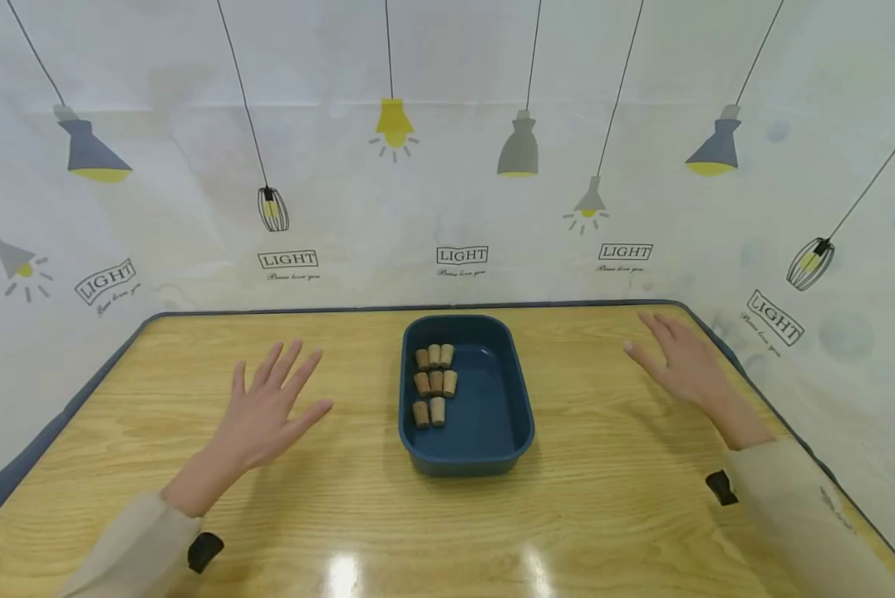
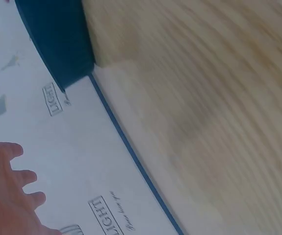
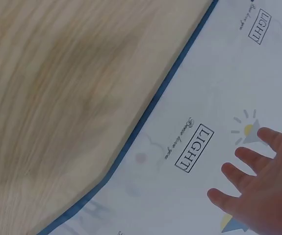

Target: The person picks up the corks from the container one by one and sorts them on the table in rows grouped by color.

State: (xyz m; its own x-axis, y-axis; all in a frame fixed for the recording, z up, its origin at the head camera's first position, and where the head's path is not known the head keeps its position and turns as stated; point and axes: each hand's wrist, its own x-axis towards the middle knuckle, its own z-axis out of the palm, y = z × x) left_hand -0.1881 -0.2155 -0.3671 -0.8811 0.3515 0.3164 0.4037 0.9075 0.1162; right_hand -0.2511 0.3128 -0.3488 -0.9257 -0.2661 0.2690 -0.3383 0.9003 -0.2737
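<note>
A dark blue rectangular tray (image 1: 484, 448) sits on the wooden table in the head view. Several tapered cork stoppers (image 1: 436, 383), some brown and some paler, stand in rows along its left side; the right side of the tray floor is bare. To the left of the tray, my left hand (image 1: 263, 423) hovers with fingers spread and holds nothing. My right hand (image 1: 682, 361) is well to the right, above the table, its fingers extended and nothing in them. The left wrist view catches the outer wall of the tray (image 2: 60, 41); the right wrist view shows the extended fingers (image 3: 243, 176).
The light wooden table (image 1: 327, 515) has a dark blue edge along its back and sides. Behind it hangs a pale wall covering (image 1: 342, 199) printed with lamps and the word LIGHT. Black wrist pieces (image 1: 205, 551) show below both sleeves.
</note>
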